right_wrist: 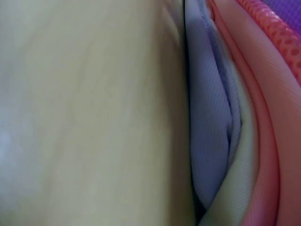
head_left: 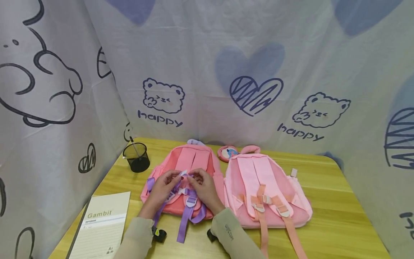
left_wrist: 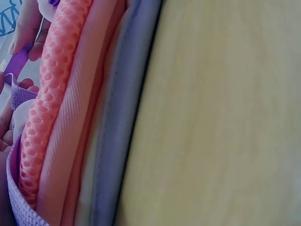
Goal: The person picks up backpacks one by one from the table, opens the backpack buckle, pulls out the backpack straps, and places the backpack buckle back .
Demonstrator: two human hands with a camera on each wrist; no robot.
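A coral-pink backpack [head_left: 173,158] lies on the table with its shoulder straps facing up and purple webbing hanging off it. Over its middle, my left hand [head_left: 164,186] and right hand [head_left: 204,186] come together, fingertips pinching a purple strap [head_left: 186,176] beside a small whitish piece [head_left: 183,172]. Below the hands sits a white buckle [head_left: 183,191], with a strap adjuster [head_left: 191,202] on a loose purple strap end [head_left: 183,225]. In the left wrist view, fingers [left_wrist: 24,26] hold the purple webbing [left_wrist: 19,63] past the padded coral edge [left_wrist: 59,61]. The right wrist view shows only bag layers [right_wrist: 209,108] and tabletop.
Touching on the right lies a lighter pink backpack [head_left: 233,205] with orange straps [head_left: 263,233]. A round patterned charm [head_left: 226,153] is behind it. A black mesh pen holder [head_left: 139,164] stands back left, and a notebook [head_left: 100,223] lies front left. Printed curtains [head_left: 200,72] surround the wooden table [head_left: 339,216].
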